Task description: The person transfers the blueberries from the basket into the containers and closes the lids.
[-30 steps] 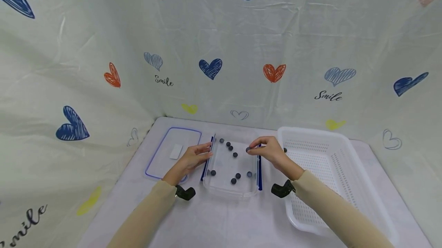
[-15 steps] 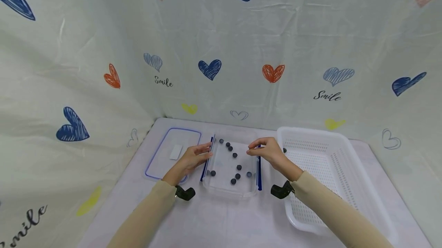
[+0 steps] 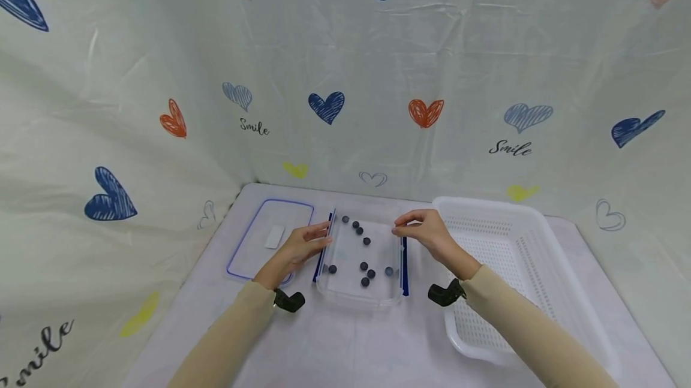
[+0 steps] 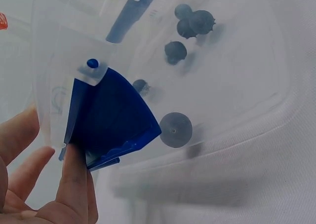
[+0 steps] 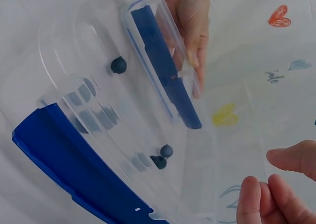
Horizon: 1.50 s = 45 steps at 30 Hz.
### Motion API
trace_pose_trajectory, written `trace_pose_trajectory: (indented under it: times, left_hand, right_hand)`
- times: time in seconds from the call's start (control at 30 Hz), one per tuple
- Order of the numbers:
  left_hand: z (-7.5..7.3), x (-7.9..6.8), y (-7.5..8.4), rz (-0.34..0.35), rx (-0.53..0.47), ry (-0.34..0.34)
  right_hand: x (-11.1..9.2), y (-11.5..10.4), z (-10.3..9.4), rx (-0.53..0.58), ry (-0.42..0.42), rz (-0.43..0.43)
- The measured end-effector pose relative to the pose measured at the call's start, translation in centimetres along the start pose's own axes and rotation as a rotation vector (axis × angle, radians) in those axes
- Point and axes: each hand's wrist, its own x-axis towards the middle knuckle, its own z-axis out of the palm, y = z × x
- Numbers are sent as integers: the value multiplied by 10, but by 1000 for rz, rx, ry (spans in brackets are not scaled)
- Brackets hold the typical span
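Observation:
Between the hands stands a clear plastic box [image 3: 356, 299] with blue side clips [image 5: 64, 160], its lid off. Several dark blueberries [image 3: 367, 241] lie scattered on its floor, some grouped toward the front right. My left hand [image 3: 300, 250] holds the box's left side, fingertips at the wall and beside the hanging blue clip [image 4: 113, 115]. My right hand [image 3: 429, 233] hovers at the back right corner of the box, fingers lightly bent; nothing shows between thumb and fingertips [image 5: 249, 197] in the right wrist view.
A lid [image 3: 248, 238] with a blue border lies left of the box, a small white rectangle [image 3: 275, 237] on it. To the right stands a white perforated basket [image 3: 545, 280], partly behind the right forearm. A curtain printed with hearts rises behind the table.
The right hand has let a blueberry go into the box; it rolled forward and left to the others near the front. That hand then drew slightly right. The left hand stays put.

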Motion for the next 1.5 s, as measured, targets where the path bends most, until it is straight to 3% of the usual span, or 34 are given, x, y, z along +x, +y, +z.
trace_pose_trajectory:
  times: [0.43,0.83,1.1,1.5]
  left_hand:
    - [1,-1,-1,-14,-18,24]
    - [0,0,-1,-21,-21,18]
    - [0,-4,1,22,7,-1]
    - [-2,1,0,-10,0,-5]
  right_hand:
    - [2,3,-17,61,21,-35]
    - [-1,5,-35,21,63,-34]
    - [-3,6,-45,38,97,-38]
    - [-1,13,-61,40,167,-41]
